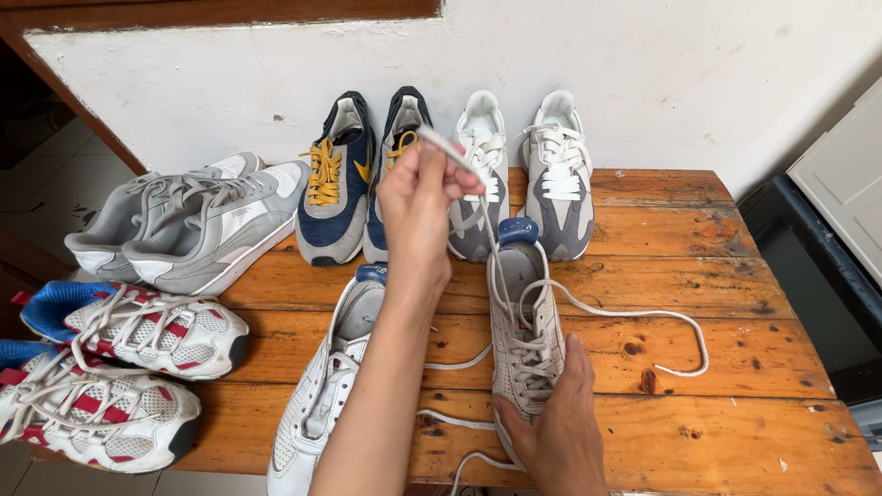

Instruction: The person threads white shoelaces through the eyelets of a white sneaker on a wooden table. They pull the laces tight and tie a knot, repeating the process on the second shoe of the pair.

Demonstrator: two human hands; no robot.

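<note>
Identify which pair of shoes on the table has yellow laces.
The navy and grey pair standing at the back against the wall, second pair from the left. Its laces are yellow; every other pair on the wooden table has white or grey laces.

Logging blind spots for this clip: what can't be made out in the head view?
- Toe of the beige shoe: covered by the right hand.
- Toe of the white shoe: cut off by the bottom edge.
- Lace tip: pinched inside the left hand.
- Two red-and-white shoes: cut by the left edge.
</note>
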